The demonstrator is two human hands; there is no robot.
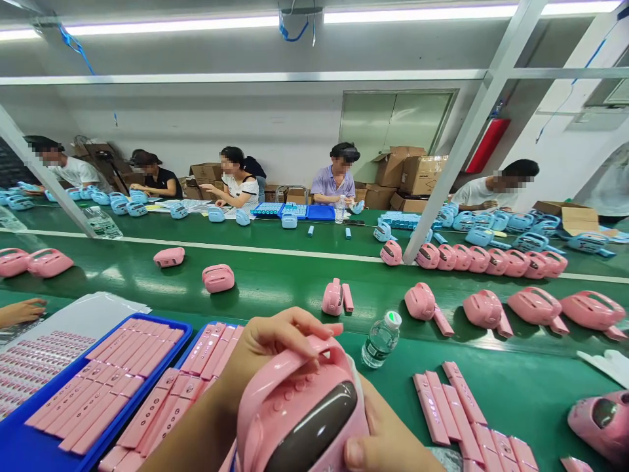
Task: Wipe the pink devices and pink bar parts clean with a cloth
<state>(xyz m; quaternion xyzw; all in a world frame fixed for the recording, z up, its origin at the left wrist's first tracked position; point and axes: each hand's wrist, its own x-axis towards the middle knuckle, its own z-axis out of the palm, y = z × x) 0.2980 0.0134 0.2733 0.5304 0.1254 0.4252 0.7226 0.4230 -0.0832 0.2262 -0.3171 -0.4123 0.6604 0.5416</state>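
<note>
Close in front of me is a glossy pink plastic device (304,400) with a carrying handle, small round buttons and a dark oval window. My left hand (275,337) lies over its handle, fingers bent around the top. My right hand (378,432) grips its right side, thumb on the front and the other fingers hidden behind. The device is tilted, and its lower part runs out of view. Left of it, pink strips (167,406) with small printed marks lie in blue trays (184,337). More pink strips (462,413) are stacked on the green table at right.
A water bottle (381,341) stands just beyond my right hand. Similar pink devices (484,308) sit along the green belt (275,282). A co-worker's hand (22,313) is at far left, near a printed sheet (49,360). Across, several people handle blue devices (479,236). A metal post (457,144) slants at right.
</note>
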